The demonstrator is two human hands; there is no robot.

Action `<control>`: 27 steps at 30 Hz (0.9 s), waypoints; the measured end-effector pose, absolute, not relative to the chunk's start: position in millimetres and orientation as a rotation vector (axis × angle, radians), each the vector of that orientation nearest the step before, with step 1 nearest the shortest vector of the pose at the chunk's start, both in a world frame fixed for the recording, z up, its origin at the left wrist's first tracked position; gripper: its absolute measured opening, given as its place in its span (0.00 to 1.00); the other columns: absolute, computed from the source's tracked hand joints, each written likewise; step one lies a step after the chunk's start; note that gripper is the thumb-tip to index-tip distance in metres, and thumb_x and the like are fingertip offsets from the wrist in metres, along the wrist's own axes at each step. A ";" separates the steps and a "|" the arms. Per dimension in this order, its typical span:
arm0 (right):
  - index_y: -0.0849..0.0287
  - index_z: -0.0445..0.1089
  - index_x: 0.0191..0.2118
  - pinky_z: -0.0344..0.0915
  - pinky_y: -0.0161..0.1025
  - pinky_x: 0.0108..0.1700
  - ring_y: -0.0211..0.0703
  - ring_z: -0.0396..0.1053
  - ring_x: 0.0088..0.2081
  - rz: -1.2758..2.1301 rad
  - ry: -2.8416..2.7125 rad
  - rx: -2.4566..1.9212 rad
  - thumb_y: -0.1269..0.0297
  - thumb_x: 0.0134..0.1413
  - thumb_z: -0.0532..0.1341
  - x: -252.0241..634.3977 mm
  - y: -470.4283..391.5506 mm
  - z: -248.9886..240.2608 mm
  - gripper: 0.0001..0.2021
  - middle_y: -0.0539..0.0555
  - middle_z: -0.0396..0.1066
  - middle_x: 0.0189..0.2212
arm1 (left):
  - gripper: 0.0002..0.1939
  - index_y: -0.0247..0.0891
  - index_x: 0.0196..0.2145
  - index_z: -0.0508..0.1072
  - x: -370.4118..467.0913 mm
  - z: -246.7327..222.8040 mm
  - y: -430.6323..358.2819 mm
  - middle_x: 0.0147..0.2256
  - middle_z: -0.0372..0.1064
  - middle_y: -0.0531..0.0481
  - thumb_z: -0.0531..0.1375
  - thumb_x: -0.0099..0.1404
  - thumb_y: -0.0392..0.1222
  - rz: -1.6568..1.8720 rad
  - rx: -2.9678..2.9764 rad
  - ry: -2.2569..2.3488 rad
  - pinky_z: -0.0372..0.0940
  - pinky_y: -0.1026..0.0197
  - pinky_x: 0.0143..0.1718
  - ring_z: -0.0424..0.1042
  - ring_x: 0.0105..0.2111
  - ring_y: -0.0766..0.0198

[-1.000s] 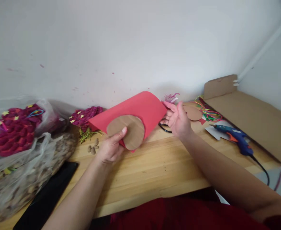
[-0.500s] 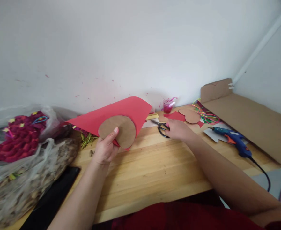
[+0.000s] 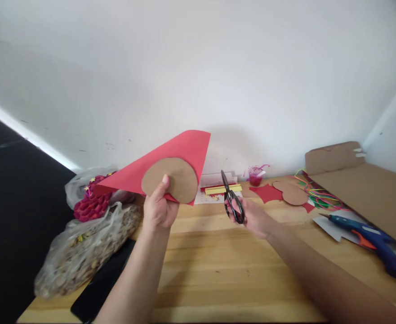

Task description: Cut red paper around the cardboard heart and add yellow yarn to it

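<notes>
Your right hand (image 3: 251,216) has just lifted the scissors (image 3: 230,197) off the bench (image 3: 211,252); its fingers now grasp the handles, blades pointing up (they look closed), to the left of the pink cup (image 3: 255,177) and nearer you. Farther left of the cup, your left hand (image 3: 159,209) pinches the cardboard disc (image 3: 179,180) against the red sheet (image 3: 184,146), thumb on the disc's face, that grasp unchanged. So paper and cutting tool are now both in hand, though apart, and no cut seems under way. The glue gun (image 3: 375,238) lies right of the cup.
</notes>
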State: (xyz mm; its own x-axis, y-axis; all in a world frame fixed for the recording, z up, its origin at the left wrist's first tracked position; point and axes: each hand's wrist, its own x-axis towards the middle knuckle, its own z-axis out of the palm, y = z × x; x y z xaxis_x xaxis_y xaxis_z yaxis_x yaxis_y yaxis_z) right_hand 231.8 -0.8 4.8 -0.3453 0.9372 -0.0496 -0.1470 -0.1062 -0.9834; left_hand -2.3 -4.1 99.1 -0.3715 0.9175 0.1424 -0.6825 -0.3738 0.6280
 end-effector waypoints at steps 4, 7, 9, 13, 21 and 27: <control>0.58 0.65 0.37 0.60 0.35 0.32 0.34 0.62 0.28 1.544 -1.409 -0.776 0.30 0.51 0.63 216.6 -17.7 3.0 0.31 0.48 0.62 0.29 | 0.15 0.37 0.48 0.78 10.5 90.6 -0.5 0.43 0.81 0.44 0.63 0.65 0.28 1.853 0.462 0.632 0.72 0.56 0.54 0.79 0.46 0.60; 0.58 0.62 0.35 0.60 0.36 0.32 0.35 0.61 0.28 1.520 -1.507 -0.770 0.32 0.53 0.62 210.6 -22.4 -2.1 0.29 0.48 0.60 0.28 | 0.15 0.36 0.49 0.78 19.3 81.4 1.2 0.44 0.80 0.43 0.64 0.65 0.29 1.811 0.473 0.633 0.72 0.57 0.54 0.80 0.45 0.60; 0.57 0.62 0.37 0.59 0.36 0.32 0.38 0.62 0.30 1.490 -1.540 -0.780 0.31 0.55 0.60 208.1 -24.0 -6.1 0.29 0.49 0.61 0.29 | 0.15 0.36 0.49 0.78 22.0 79.5 1.9 0.45 0.80 0.44 0.63 0.65 0.29 1.822 0.483 0.606 0.71 0.57 0.56 0.80 0.45 0.61; 0.57 0.62 0.46 0.56 0.37 0.32 0.40 0.61 0.33 1.424 -1.596 -0.810 0.30 0.57 0.56 203.4 -30.7 -11.4 0.31 0.50 0.61 0.31 | 0.13 0.35 0.48 0.78 23.9 74.7 5.1 0.43 0.81 0.44 0.60 0.68 0.28 1.804 0.378 0.650 0.70 0.54 0.57 0.80 0.43 0.63; 0.57 0.62 0.42 0.56 0.37 0.33 0.38 0.59 0.31 1.363 -1.598 -0.836 0.35 0.62 0.55 195.4 -42.5 -16.6 0.26 0.48 0.61 0.31 | 0.12 0.36 0.48 0.78 41.4 57.4 -0.1 0.48 0.79 0.43 0.61 0.69 0.32 1.761 0.385 0.689 0.70 0.52 0.58 0.77 0.51 0.57; 0.56 0.59 0.37 0.59 0.35 0.29 0.38 0.64 0.29 1.438 -1.469 -0.828 0.32 0.61 0.54 191.8 -43.3 -14.8 0.27 0.48 0.61 0.29 | 0.11 0.35 0.48 0.78 47.1 52.5 -4.9 0.48 0.79 0.42 0.60 0.70 0.34 1.769 0.405 0.689 0.71 0.54 0.56 0.78 0.50 0.57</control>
State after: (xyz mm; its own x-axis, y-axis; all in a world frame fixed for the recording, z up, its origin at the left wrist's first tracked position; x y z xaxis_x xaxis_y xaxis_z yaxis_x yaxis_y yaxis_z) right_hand 191.8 -43.3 -14.8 -0.3779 0.9150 0.1411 -0.1217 0.1020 -0.9873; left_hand 47.1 -4.9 52.5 -0.3022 0.9505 -0.0718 -0.7487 -0.1901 0.6351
